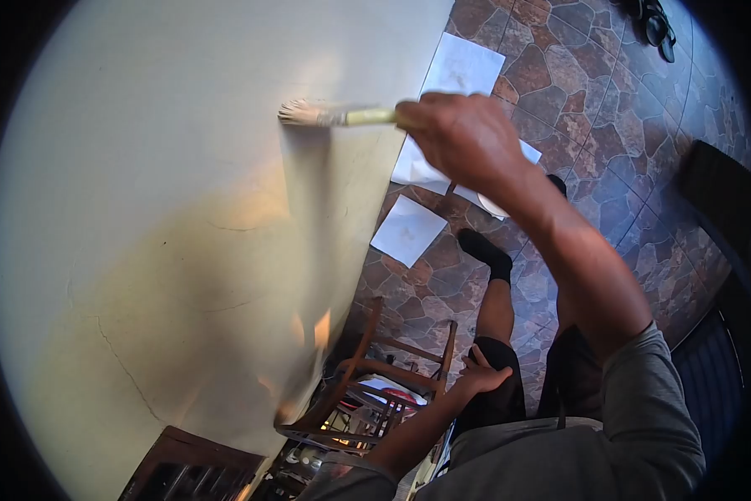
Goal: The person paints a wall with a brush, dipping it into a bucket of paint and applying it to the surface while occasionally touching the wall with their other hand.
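Note:
My right hand is closed around the pale handle of a paintbrush. The brush points left, and its splayed bristles are at the surface of the pale wall. Thin cracks run through the lower part of this wall, and shadows fall across it. My left hand lies on my dark-clothed leg near the knee, fingers spread and holding nothing.
White paper sheets lie on the stone-patterned floor along the wall. A round white object is partly hidden by my right forearm. A wooden chair frame stands near my left arm. Sandals lie at the top right.

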`<state>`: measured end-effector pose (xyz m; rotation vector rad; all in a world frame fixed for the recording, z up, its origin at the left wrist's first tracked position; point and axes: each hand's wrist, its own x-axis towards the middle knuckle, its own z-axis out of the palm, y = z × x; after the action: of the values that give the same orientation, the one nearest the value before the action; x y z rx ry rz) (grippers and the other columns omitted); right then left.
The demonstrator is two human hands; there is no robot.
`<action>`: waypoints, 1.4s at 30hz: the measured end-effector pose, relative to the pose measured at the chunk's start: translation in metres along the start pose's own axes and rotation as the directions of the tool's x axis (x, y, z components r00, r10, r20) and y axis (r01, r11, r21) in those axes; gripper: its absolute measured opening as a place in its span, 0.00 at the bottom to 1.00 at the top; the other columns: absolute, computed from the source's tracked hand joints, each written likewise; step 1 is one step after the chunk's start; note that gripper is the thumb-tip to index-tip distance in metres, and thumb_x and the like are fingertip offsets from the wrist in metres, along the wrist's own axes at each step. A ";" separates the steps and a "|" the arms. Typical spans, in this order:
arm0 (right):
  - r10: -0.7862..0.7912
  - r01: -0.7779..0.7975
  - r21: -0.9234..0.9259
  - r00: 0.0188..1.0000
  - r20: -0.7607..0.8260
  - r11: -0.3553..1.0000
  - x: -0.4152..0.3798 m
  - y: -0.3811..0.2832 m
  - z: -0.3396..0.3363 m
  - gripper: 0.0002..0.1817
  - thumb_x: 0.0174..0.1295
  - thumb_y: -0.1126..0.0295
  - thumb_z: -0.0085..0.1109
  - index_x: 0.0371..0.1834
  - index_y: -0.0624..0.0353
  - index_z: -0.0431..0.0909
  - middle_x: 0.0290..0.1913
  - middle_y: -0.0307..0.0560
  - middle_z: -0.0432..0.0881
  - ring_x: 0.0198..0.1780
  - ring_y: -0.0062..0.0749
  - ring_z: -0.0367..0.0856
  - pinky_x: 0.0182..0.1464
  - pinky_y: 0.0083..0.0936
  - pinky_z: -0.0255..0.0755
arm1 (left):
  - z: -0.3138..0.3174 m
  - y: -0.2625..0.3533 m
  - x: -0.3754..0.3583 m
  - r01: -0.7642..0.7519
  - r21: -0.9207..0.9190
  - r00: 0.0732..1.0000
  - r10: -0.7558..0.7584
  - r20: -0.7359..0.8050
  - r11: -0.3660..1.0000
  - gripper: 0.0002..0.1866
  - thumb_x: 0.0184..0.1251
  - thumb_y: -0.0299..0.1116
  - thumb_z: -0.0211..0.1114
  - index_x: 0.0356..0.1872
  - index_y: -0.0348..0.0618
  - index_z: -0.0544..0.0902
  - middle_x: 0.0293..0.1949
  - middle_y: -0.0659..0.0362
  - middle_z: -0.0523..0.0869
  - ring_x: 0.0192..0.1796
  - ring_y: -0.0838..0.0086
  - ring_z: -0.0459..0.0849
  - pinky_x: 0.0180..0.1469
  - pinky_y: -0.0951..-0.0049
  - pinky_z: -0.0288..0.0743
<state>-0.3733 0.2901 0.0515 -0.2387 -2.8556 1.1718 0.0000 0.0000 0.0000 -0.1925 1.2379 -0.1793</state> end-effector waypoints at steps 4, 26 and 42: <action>0.194 -0.178 0.079 0.857 -0.478 0.981 0.042 0.038 -0.012 0.10 0.69 0.61 0.63 0.48 0.50 0.88 0.32 0.54 0.88 0.34 0.56 0.87 0.37 0.47 0.81 | -0.012 -0.001 0.000 0.046 0.020 0.999 -0.046 0.018 0.999 0.74 0.59 0.79 0.57 0.78 0.38 0.17 0.80 0.25 0.31 0.81 0.28 0.52 0.81 0.46 0.52; -0.082 0.058 0.120 0.975 0.207 0.991 -0.037 -0.012 0.056 0.10 0.64 0.75 0.55 0.47 0.58 0.81 0.39 0.52 0.85 0.34 0.53 0.89 0.36 0.47 0.83 | -0.001 0.000 0.004 0.000 0.039 1.000 0.000 0.006 0.999 0.71 0.61 0.77 0.56 0.79 0.42 0.17 0.81 0.25 0.33 0.79 0.23 0.51 0.79 0.39 0.53; 0.155 -0.131 0.182 0.980 -0.123 0.974 -0.008 0.052 0.072 0.10 0.65 0.76 0.52 0.45 0.58 0.82 0.38 0.57 0.85 0.39 0.56 0.87 0.43 0.49 0.82 | -0.018 0.026 0.024 -0.206 -0.156 0.772 0.062 -0.632 0.966 0.37 0.67 0.56 0.63 0.72 0.45 0.73 0.63 0.36 0.79 0.63 0.41 0.81 0.64 0.49 0.77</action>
<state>-0.3664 0.2754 -0.0364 -0.5036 -2.6380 1.3628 -0.0088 0.0184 -0.0343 -0.2423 1.9386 0.0300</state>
